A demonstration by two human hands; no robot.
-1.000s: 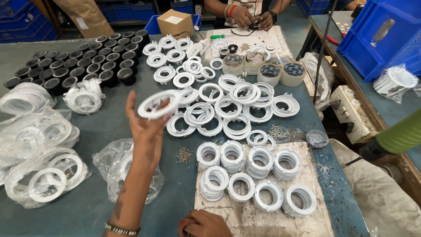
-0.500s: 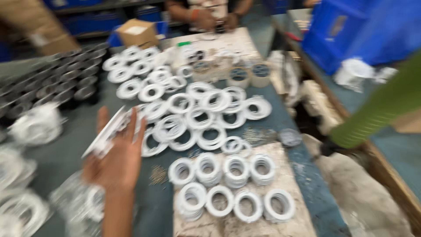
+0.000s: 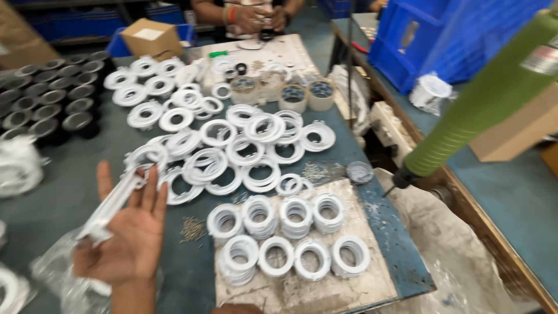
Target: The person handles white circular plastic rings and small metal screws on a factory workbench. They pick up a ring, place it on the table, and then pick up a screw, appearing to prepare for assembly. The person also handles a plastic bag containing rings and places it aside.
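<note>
My left hand is raised palm up at the lower left. It holds a white plastic ring, seen edge-on, along its fingers. Only a sliver of my right hand shows at the bottom edge, so its grip is hidden. To the right of my left hand, stacked white rings stand in two rows on a dusty board. Behind them, many loose white rings are spread over the blue-grey table.
A green power screwdriver hangs in from the right, tip down near a small metal lid. Black cups stand far left, bagged rings beside them. A cardboard box, tape rolls, a blue crate and another person's hands lie beyond.
My left hand has come down and to the left, turning the ring from flat-on to edge-on. The view has swung, and the green screwdriver has come in from the right.
</note>
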